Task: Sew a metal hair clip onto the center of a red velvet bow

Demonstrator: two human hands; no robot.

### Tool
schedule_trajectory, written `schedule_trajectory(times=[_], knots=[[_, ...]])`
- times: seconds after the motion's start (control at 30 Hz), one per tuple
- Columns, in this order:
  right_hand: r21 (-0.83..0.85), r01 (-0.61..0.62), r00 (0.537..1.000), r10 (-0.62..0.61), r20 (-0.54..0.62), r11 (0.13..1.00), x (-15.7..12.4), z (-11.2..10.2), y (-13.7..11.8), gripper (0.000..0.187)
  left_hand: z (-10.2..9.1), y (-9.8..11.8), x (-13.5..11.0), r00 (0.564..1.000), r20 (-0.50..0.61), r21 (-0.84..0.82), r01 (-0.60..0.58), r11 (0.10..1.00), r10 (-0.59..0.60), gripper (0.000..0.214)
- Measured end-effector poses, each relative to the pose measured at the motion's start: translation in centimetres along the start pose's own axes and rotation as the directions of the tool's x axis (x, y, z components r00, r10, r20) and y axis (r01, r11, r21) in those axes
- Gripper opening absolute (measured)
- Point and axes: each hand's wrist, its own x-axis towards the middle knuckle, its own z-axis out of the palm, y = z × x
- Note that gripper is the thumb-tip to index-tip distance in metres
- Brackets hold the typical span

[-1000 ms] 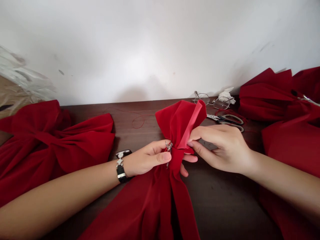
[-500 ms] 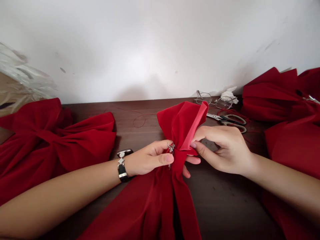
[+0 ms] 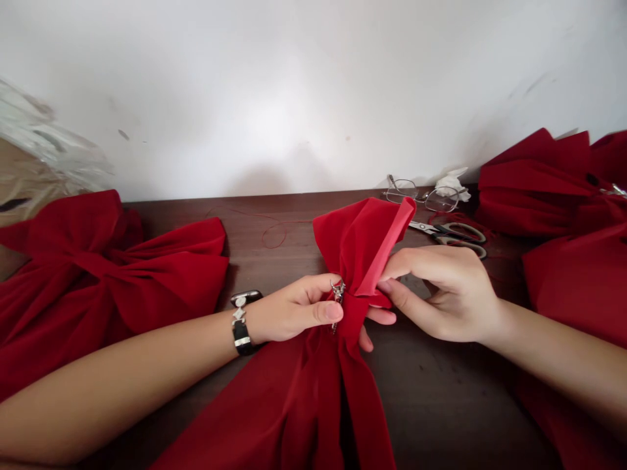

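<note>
A large red fabric bow, gathered at its middle by a red band, stands over the table with its long tails running toward me. My left hand pinches the gathered middle, its thumb in front and other fingertips showing behind on the right. Against that thumb sits a small silver metal piece, perhaps a ring or clip; its kind is unclear. With thumb and forefinger closed, my right hand grips the lighter folded edge of the bow's right side. The fingertips partly hide the cloth there.
Scissors, eyeglasses, a crumpled white tissue and loose red thread lie along the back of the dark table. Other red bows lie left and right. Clear plastic is at far left, a white wall behind.
The bow and both hands have shifted very slightly to the right in the picture. Both hands keep the same hold on the fabric.
</note>
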Motion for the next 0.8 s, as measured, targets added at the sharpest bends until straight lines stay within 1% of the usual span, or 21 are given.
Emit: schedule_trajectory(times=[0.2, 0.4, 0.53, 0.8], knots=[[0.013, 0.008, 1.000, -0.008, -0.002, 1.000, 0.21, -0.16, 0.18, 0.017, -0.12, -0.17, -0.16, 1.000, -0.016, -0.013, 0.019, 1.000, -0.019, 0.043], [0.032, -0.015, 1.000, 0.015, -0.001, 0.999, 0.16, -0.24, 0.29, 0.016, -0.16, -0.30, -0.17, 1.000, -0.020, -0.036, 0.012, 0.999, -0.012, 0.043], [0.010, -0.004, 1.000, 0.004, 0.005, 1.000, 0.27, -0.13, 0.04, 0.016, -0.09, -0.18, -0.13, 0.999, -0.024, -0.037, 0.026, 0.999, -0.027, 0.040], [-0.028, 0.017, 1.000, -0.016, 0.019, 0.999, 0.16, -0.16, -0.17, 0.016, -0.08, -0.12, -0.03, 1.000, 0.009, -0.055, 0.005, 0.998, -0.005, 0.037]])
